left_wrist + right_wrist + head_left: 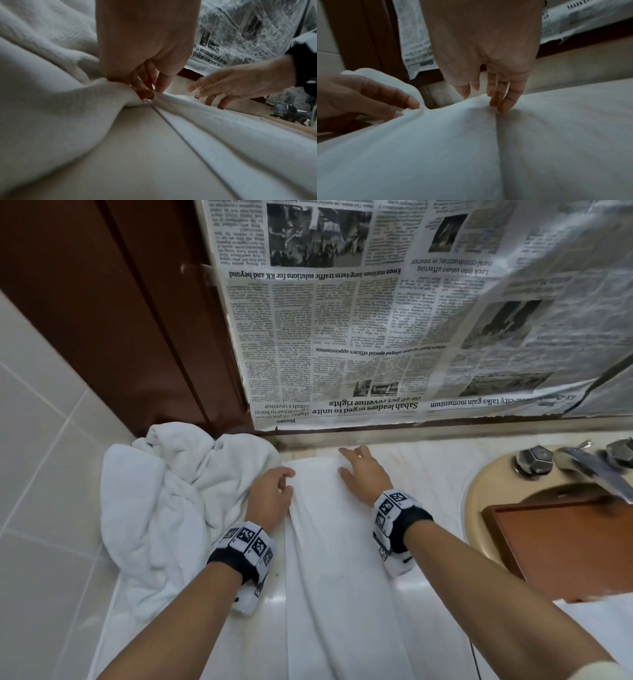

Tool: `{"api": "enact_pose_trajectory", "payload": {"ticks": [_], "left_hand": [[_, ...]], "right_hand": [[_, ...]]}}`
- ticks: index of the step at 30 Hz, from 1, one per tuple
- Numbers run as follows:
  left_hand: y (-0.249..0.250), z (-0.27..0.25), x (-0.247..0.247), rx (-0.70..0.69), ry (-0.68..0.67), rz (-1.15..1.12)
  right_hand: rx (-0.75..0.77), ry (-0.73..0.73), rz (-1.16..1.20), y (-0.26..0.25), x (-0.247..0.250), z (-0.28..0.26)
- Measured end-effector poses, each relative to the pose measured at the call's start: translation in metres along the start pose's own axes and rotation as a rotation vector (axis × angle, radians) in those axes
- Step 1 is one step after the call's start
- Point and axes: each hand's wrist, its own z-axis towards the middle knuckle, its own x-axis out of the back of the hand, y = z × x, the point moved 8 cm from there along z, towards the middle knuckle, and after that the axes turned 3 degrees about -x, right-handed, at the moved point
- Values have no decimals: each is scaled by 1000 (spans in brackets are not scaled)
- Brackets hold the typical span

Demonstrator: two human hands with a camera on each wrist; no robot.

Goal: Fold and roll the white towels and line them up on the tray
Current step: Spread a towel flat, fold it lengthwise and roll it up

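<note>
A long folded white towel point(329, 559) lies lengthwise on the pale counter, running from the back wall toward me. My left hand point(286, 481) sits at its far left edge; in the left wrist view the left hand point(149, 93) pinches that edge between thumb and fingers. My right hand point(349, 462) lies flat on the towel's far end, fingers straight and pressing the cloth, as the right hand point(498, 104) also shows in the right wrist view. A brown wooden tray point(565, 553) rests over the sink at the right, nothing visible on it.
A crumpled pile of white towels point(164, 501) fills the counter's left corner, touching my left wrist. A beige sink point(479, 508) with a chrome faucet point(589, 463) is at the right. Newspaper point(376, 320) covers the wall behind, next to a dark wooden frame point(120, 320).
</note>
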Motion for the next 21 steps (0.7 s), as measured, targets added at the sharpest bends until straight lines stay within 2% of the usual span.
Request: {"api": "enact_pose_trajectory", "payload": {"ticks": [3, 7, 12, 17, 21], "left_hand": [[-3, 2, 0, 30, 11, -16], [-7, 5, -1, 50, 22, 10], [-6, 11, -6, 56, 0, 107], [-1, 15, -11, 71, 5, 213], [-3, 18, -11, 129, 0, 258]], "right_hand": [[-66, -1, 31, 11, -6, 15], [-83, 74, 115, 20, -4, 22], [-124, 119, 233, 34, 4, 32], [-177, 170, 236, 37, 0, 33], [-287, 211, 295, 40, 4, 28]]}}
